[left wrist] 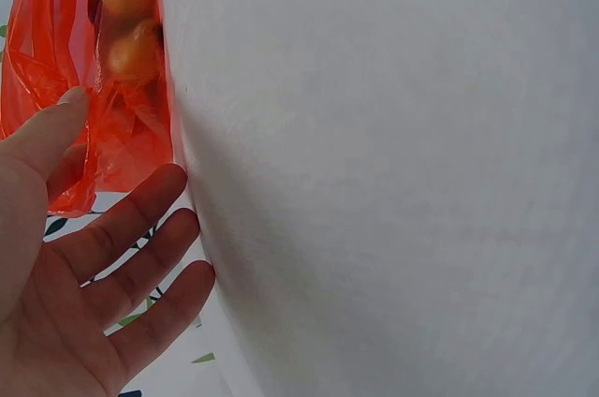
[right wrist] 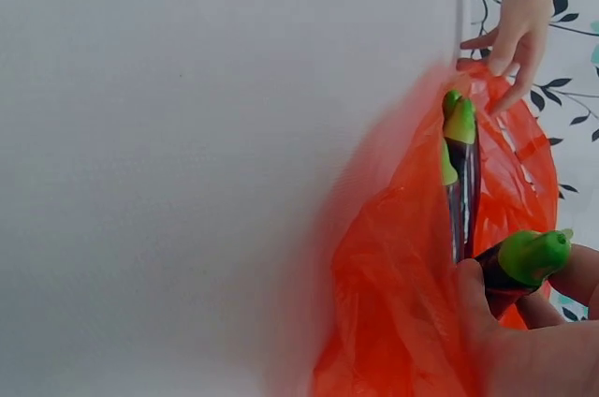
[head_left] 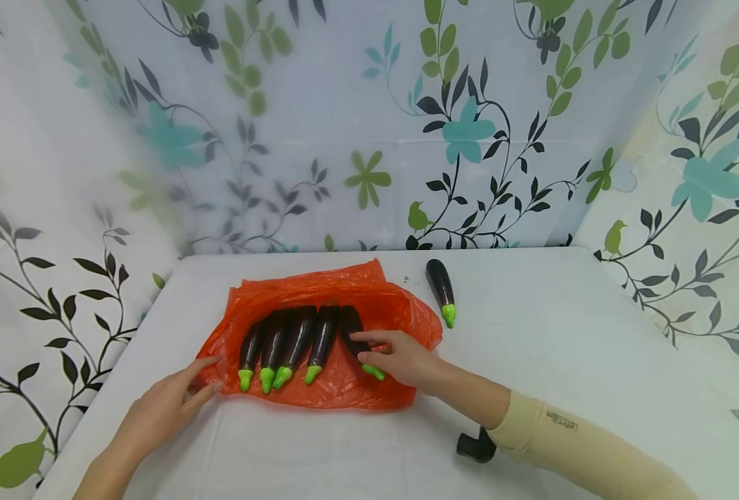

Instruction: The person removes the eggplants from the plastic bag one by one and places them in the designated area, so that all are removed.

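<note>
Where the bag [head_left: 351, 393] (red plastic) gapes, eggplants [head_left: 296, 345] lie inside.

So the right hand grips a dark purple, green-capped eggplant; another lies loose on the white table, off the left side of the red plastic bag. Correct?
Not quite: the head view shows the loose dark purple eggplant off the right side of the red plastic bag. It does lie on the white table, and the right hand grips a green-capped eggplant.

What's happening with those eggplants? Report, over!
Right hand grips one eggplant in the red bag. Left hand touches the bag's left edge. Four more eggplants inside, one outside. Nothing seems in the way.
</note>
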